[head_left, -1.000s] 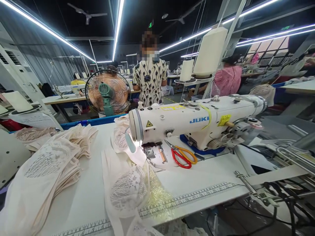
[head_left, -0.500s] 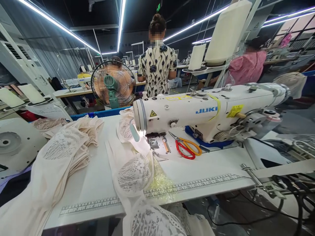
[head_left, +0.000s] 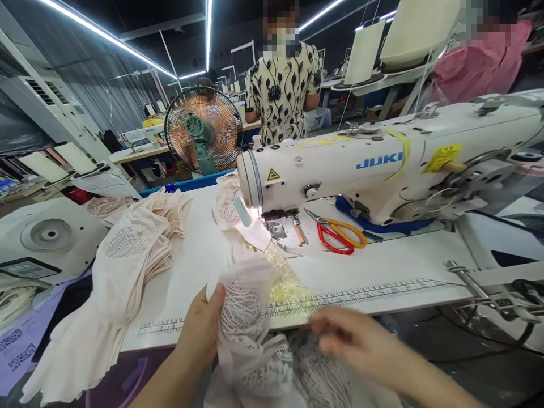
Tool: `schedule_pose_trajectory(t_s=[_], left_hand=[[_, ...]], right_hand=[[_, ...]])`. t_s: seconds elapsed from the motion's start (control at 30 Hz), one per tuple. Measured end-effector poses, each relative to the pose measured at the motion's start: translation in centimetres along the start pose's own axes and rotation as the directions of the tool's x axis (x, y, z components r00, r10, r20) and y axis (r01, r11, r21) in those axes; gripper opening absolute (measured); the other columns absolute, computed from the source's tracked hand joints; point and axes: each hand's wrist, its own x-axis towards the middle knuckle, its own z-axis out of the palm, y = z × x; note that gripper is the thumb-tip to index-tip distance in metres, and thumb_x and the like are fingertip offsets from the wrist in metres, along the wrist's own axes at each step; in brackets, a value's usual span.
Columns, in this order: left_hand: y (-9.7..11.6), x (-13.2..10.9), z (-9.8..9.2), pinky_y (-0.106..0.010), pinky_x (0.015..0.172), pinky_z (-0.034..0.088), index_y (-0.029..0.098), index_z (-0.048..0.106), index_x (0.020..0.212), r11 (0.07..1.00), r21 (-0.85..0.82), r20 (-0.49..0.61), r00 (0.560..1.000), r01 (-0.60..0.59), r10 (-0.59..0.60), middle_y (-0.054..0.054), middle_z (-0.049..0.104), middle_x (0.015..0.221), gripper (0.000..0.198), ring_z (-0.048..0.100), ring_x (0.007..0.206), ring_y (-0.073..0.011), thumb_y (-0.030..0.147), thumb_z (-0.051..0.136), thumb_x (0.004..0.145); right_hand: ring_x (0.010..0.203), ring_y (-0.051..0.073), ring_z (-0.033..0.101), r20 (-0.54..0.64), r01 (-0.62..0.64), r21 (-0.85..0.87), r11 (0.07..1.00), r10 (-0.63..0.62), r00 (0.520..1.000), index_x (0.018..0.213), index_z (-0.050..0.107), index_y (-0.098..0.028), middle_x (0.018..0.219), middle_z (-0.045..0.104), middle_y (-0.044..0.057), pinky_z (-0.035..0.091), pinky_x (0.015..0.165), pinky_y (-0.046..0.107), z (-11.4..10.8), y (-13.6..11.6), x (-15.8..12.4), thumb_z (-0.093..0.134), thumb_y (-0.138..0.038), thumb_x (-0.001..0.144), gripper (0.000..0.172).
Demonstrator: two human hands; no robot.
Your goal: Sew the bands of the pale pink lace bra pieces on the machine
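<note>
My left hand (head_left: 204, 320) grips the left edge of a pale lace bra piece (head_left: 242, 306) at the table's front edge, thumb on top. More lace fabric (head_left: 323, 371) hangs below the edge. My right hand (head_left: 352, 340) is blurred, to the right of the held piece and above the hanging lace; whether it holds anything is unclear. Behind the held piece, another pale lace piece (head_left: 229, 209) lies to the left of the needle area of the white sewing machine (head_left: 327, 175), whose lamp is lit. Yellowish clear film (head_left: 287, 283) lies on the table.
Scissors (head_left: 338, 235) with red and orange handles lie under the machine arm. A stack of pale lace pieces (head_left: 136, 243) droops over the table's left front. A ruler strip (head_left: 361, 292) runs along the front edge. A fan (head_left: 199, 133) and a person (head_left: 283, 90) are beyond.
Both my hands have come into view. The lace piece that lay in front of the needle area is now lifted toward me in my left hand. The view has tilted down.
</note>
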Motion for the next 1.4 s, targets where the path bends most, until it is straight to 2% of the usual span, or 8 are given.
schedule_pose_trajectory(t_s=[0.07,0.1,0.33,0.5,0.9,1.17,1.27,1.4], left_hand=[[-0.9,-0.1,0.2,-0.036,0.081,0.05,0.014,0.063,0.107,0.998,0.058,0.01,1.0,-0.001,0.0,-0.01,0.07,0.093,0.048,0.063,0.092,-0.0265,0.043,0.07,0.069],[-1.2,-0.1,0.3,-0.037,0.08,0.05,0.014,0.064,0.105,0.996,0.089,0.012,1.0,0.007,-0.008,-0.01,0.07,0.092,0.048,0.064,0.091,-0.0265,0.045,0.069,0.069],[-1.7,0.5,-0.6,-0.034,0.081,0.046,0.015,0.07,0.093,0.841,0.535,0.175,0.984,-0.083,-0.014,-0.007,0.07,0.087,0.039,0.062,0.084,-0.025,0.049,0.06,0.076],[-0.7,1.5,-0.5,-0.03,0.083,0.044,0.018,0.07,0.094,0.591,0.752,0.406,0.912,-0.292,-0.066,-0.006,0.069,0.093,0.031,0.06,0.087,-0.025,0.038,0.048,0.086],[-0.4,2.8,0.8,-0.027,0.078,0.044,0.02,0.069,0.1,0.54,0.773,0.472,0.871,-0.334,-0.137,-0.006,0.069,0.094,0.033,0.062,0.085,-0.0234,0.036,0.042,0.089],[-1.3,3.0,1.0,-0.026,0.059,0.041,0.016,0.066,0.064,0.403,0.842,0.419,0.905,-0.36,-0.068,-0.004,0.062,0.06,0.038,0.055,0.057,-0.0179,0.041,0.045,0.085],[-1.9,1.7,1.3,-0.029,0.067,0.044,0.015,0.068,0.078,0.489,0.812,0.361,0.933,-0.32,0.012,-0.006,0.068,0.074,0.038,0.06,0.071,-0.0222,0.043,0.043,0.086],[-3.0,-0.7,2.3,-0.035,0.079,0.046,0.014,0.068,0.088,0.851,0.523,0.183,0.981,-0.046,-0.06,-0.007,0.07,0.083,0.037,0.062,0.086,-0.0273,0.048,0.06,0.075]], right_hand=[[0.063,0.016,0.054,-0.229,-0.075,0.063,0.995,0.087,0.97,0.104,0.056,-0.021,0.085,0.062,0.005,0.044,0.061,0.028,-1.2,-0.8,1.8,0.041,-0.05,0.084,0.039],[0.06,0.015,0.052,-0.233,-0.069,0.125,0.99,0.097,0.968,0.104,0.054,-0.02,0.079,0.06,0.004,0.043,0.058,0.028,-1.3,-1.2,2.7,0.041,-0.052,0.083,0.04],[0.041,0.006,0.036,0.069,-0.053,0.475,0.878,0.023,0.997,0.063,0.04,-0.02,0.052,0.046,-0.005,0.03,0.041,0.02,1.0,-1.7,5.7,0.042,-0.057,0.081,0.042],[0.04,0.006,0.039,0.191,-0.135,0.388,0.912,0.064,0.98,0.057,0.033,-0.021,0.046,0.04,-0.007,0.026,0.037,0.017,0.6,-1.5,5.7,0.045,-0.04,0.082,0.034],[0.047,0.01,0.044,0.152,-0.014,0.088,0.996,0.001,0.988,0.053,0.034,-0.021,0.047,0.045,-0.005,0.031,0.049,0.022,0.4,-2.4,6.3,0.041,-0.024,0.084,0.032],[0.051,0.012,0.041,0.068,0.034,-0.063,0.997,-0.029,0.997,0.053,0.031,-0.021,0.05,0.044,-0.004,0.027,0.05,0.023,1.0,-2.1,6.2,0.04,-0.024,0.084,0.032],[0.053,0.013,0.042,-0.038,0.019,-0.103,0.994,-0.023,0.999,0.055,0.031,-0.022,0.051,0.042,-0.003,0.028,0.051,0.024,0.8,-2.2,5.9,0.037,-0.026,0.085,0.031],[0.057,0.015,0.045,-0.173,0.07,-0.199,0.977,-0.105,0.979,0.058,0.039,-0.022,0.055,0.046,-0.001,0.031,0.055,0.027,-0.2,-2.4,4.2,0.034,-0.031,0.087,0.031]])
